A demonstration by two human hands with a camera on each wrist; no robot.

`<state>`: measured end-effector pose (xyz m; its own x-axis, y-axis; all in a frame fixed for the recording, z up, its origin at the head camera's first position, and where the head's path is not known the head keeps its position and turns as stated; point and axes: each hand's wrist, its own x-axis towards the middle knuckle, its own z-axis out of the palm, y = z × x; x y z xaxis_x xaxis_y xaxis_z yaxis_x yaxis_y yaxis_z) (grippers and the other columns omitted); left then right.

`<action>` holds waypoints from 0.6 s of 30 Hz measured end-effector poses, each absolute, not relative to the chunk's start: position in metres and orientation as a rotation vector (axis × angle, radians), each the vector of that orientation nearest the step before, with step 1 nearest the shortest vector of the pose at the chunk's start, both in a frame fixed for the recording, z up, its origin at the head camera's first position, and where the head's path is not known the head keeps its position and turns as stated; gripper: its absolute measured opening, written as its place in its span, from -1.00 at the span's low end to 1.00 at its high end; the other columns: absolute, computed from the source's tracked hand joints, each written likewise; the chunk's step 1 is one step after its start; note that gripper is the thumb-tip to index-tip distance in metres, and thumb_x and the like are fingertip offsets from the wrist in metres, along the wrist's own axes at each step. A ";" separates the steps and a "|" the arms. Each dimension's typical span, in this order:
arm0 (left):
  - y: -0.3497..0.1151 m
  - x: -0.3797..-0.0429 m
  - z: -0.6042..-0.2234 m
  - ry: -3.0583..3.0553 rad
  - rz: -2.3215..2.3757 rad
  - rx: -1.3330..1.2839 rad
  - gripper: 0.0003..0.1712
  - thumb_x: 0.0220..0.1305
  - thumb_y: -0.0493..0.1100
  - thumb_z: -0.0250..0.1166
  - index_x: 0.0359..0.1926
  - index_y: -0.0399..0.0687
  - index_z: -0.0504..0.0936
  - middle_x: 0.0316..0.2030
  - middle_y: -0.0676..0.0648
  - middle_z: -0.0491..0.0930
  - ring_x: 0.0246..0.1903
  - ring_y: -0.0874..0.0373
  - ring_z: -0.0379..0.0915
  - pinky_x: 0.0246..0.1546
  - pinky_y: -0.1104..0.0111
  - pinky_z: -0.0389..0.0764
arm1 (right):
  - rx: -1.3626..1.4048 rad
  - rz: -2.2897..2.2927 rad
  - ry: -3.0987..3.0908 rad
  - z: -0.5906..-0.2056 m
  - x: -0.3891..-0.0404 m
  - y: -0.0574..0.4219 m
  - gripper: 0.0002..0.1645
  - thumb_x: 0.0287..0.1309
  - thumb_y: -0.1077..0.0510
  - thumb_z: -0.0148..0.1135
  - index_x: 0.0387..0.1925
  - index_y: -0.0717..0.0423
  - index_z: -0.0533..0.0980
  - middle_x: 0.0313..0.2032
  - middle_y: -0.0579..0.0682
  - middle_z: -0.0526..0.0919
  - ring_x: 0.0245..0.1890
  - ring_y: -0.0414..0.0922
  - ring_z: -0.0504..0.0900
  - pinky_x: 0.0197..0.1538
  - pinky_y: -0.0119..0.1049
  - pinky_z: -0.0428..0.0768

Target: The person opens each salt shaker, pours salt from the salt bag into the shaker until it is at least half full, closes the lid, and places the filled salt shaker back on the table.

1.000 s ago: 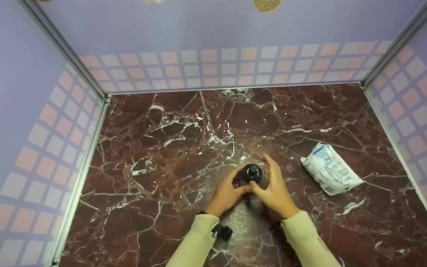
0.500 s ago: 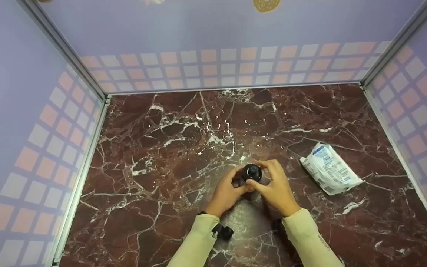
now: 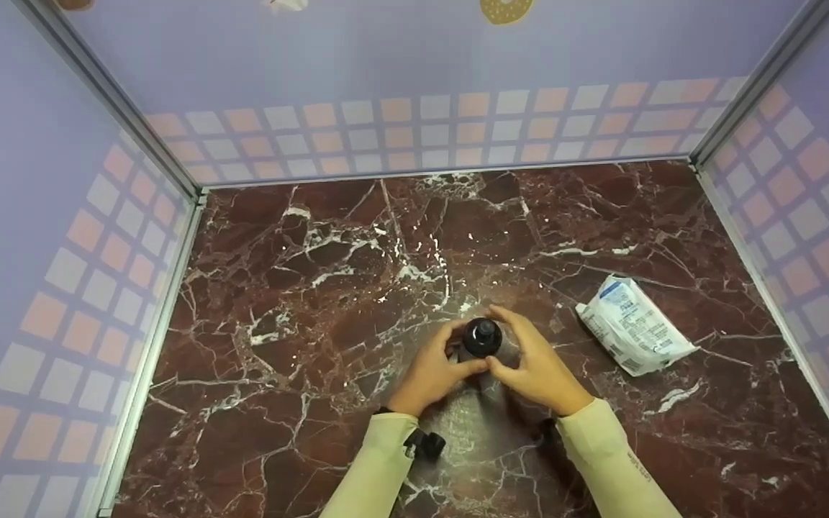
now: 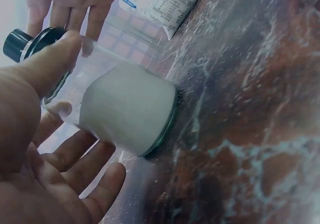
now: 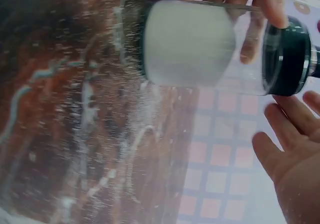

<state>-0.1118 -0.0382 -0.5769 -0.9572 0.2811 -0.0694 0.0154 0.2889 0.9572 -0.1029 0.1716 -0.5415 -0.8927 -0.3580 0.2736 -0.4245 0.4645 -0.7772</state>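
Note:
A clear jar (image 4: 130, 109) with white powder in its lower part stands upright on the marbled tabletop. Its black lid (image 3: 483, 336) has a raised knob on top. My left hand (image 3: 432, 370) grips the jar near its neck, thumb on the near side just under the lid and fingers round the far side. Around the other side of the lid, my right hand (image 3: 537, 367) is spread with thumb and index finger apart. In the right wrist view, the right hand's fingers (image 5: 285, 124) are relaxed beside the lid, with a gap showing between most of them and the jar.
A crumpled white plastic packet (image 3: 634, 327) with printed text and a blue stripe lies on the right. Purple panels with pink and white squares (image 3: 357, 137) enclose the table (image 3: 299, 446) at the back and both sides. White specks dot the tabletop's middle.
My right fingers closed in on the lid half a second ago and have now spread away from it again. The left hand keeps its grip on the jar. The head view has shifted slightly.

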 end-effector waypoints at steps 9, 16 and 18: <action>-0.037 -0.115 -0.578 2.404 1.543 0.396 0.08 0.10 -0.05 0.59 0.58 0.12 0.23 0.40 -0.09 0.44 0.35 -0.08 0.40 0.39 -0.13 0.34 | 0.786 1.330 -2.747 -0.530 -0.113 0.173 -0.10 0.16 0.25 0.47 0.50 0.21 0.30 0.40 0.16 0.46 0.42 0.10 0.41 0.49 0.05 0.31; -0.036 -0.114 -0.583 2.435 1.609 0.370 -0.04 0.12 -0.10 0.58 0.52 0.13 0.36 0.36 -0.06 0.50 0.33 -0.04 0.42 0.40 -0.05 0.35 | 0.750 1.282 -2.716 -0.534 -0.116 0.171 -0.13 0.08 0.11 0.59 0.38 0.22 0.43 0.25 0.14 0.58 0.27 0.08 0.54 0.41 0.06 0.42; -0.036 -0.114 -0.584 2.446 1.626 0.362 -0.08 0.11 -0.08 0.59 0.48 0.16 0.41 0.33 -0.03 0.53 0.31 0.00 0.45 0.39 -0.01 0.39 | 0.709 1.262 -2.705 -0.536 -0.117 0.169 -0.12 0.04 0.04 0.63 0.35 0.21 0.46 0.18 0.11 0.60 0.19 0.05 0.57 0.35 0.04 0.47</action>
